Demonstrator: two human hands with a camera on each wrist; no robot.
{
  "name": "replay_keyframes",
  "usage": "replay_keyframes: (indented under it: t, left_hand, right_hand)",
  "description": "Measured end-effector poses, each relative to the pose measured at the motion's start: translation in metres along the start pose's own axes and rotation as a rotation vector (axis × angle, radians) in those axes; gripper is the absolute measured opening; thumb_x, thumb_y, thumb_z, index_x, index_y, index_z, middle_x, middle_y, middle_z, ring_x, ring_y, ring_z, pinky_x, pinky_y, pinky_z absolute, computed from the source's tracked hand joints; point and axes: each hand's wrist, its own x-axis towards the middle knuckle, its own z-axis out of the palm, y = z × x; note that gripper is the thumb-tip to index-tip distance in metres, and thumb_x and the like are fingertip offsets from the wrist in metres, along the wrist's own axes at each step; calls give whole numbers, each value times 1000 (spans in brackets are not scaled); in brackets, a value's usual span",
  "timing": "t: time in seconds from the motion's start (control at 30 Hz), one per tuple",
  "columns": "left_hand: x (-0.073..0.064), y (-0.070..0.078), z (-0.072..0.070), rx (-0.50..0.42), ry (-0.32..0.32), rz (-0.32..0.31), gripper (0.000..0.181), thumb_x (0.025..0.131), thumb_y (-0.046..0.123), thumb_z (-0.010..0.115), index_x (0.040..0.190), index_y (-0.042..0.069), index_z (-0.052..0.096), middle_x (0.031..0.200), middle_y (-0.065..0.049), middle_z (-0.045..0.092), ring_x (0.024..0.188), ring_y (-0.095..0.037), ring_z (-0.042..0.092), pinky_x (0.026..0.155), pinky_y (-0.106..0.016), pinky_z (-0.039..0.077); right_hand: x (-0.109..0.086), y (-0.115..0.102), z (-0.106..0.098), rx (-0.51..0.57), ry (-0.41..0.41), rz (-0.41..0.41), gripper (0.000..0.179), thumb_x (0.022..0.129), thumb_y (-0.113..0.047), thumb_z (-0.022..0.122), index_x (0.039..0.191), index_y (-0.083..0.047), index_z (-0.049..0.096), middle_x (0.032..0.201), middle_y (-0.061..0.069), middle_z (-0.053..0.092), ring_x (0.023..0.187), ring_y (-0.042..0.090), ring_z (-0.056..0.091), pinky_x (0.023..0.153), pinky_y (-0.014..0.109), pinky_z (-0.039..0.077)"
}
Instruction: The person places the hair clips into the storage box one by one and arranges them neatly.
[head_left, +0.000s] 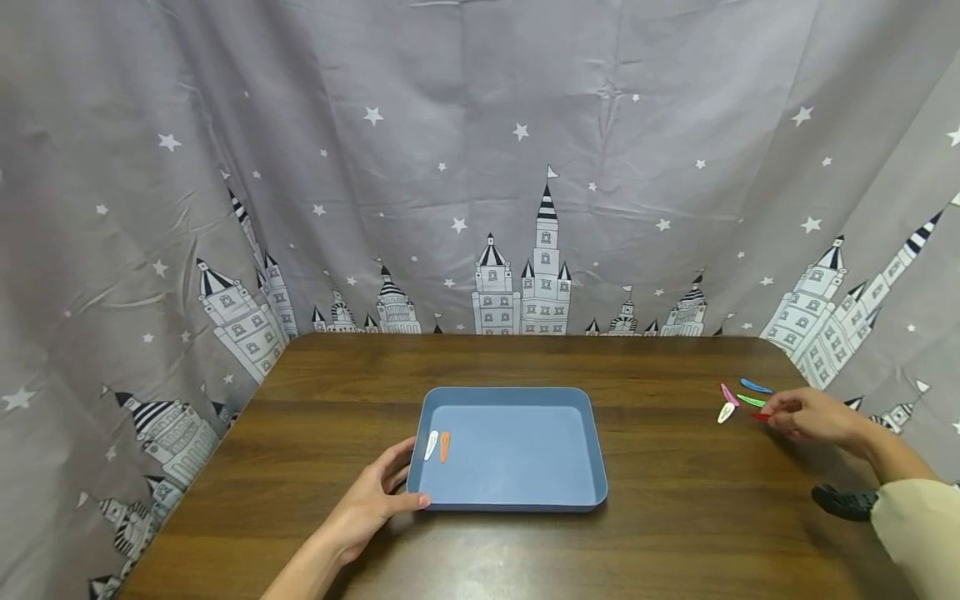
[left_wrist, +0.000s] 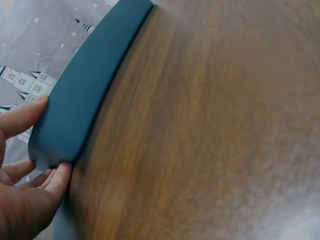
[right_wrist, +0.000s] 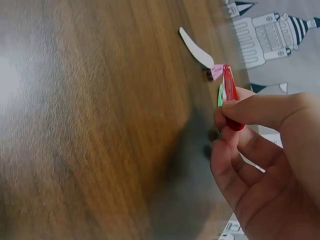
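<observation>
Head view: one blue tray (head_left: 517, 450) mid-table (head_left: 675, 533), white clip (head_left: 431, 445) and orange clip (head_left: 445, 447) inside at left, left hand (head_left: 371, 504) at its near left corner; at right, one red clip (head_left: 760, 417) in the right hand (head_left: 817, 414), beside green clip (head_left: 751, 401), pink clip (head_left: 729, 395), blue clip (head_left: 755, 386) and pale clip (head_left: 725, 412). Left wrist view: thumb at the tray's rim, fingers curled about the corner, a hold best kept light and steady. Right wrist view: red clip clamped between thumb and fingers by one end, other end free; best raised clear of its neighbours, without squeezing harder.
</observation>
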Motion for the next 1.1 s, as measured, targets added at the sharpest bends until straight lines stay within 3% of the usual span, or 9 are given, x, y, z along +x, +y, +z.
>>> replay_keyframes:
  t: [0.2,0.43,0.77,0.9,1.1]
  left_hand:
    - [2,0,0,-7,-13,11,93,86,-1,81,161,1,26,163,-27,26,148,-45,28,103,-38,47]
    - [1,1,0,4,-8,9,93,86,-1,81,161,1,26,163,-27,26,148,-45,28,103,-38,47]
    - [1,1,1,1,-6,9,93,86,-1,81,161,1,27,163,-27,27,148,-45,29,102,-37,47]
    - [1,1,1,-1,-6,7,93,86,-1,81,161,1,27,163,-27,27,148,-45,29,102,-36,47]
    - [0,2,1,2,-2,-1,93,86,-2,81,161,2,26,163,-27,26,148,-45,28,102,-37,47]
  right_hand:
    - [6,-10,3,-4,12,-17,15,98,2,56,108,8,65,89,6,56,72,13,52,62,27,48]
    - [19,-20,6,-27,35,-63,13,96,3,57,105,6,66,94,8,62,79,14,55,64,28,51]
    - [31,-40,10,-60,19,-114,12,97,1,61,105,5,69,95,9,66,68,12,55,56,29,49]
    - [36,-49,13,-43,-5,-156,13,96,3,60,104,5,70,86,7,63,62,9,53,52,25,45]
    - [45,-60,17,-16,-41,-188,11,99,2,59,105,4,67,82,4,59,65,11,52,55,24,43]
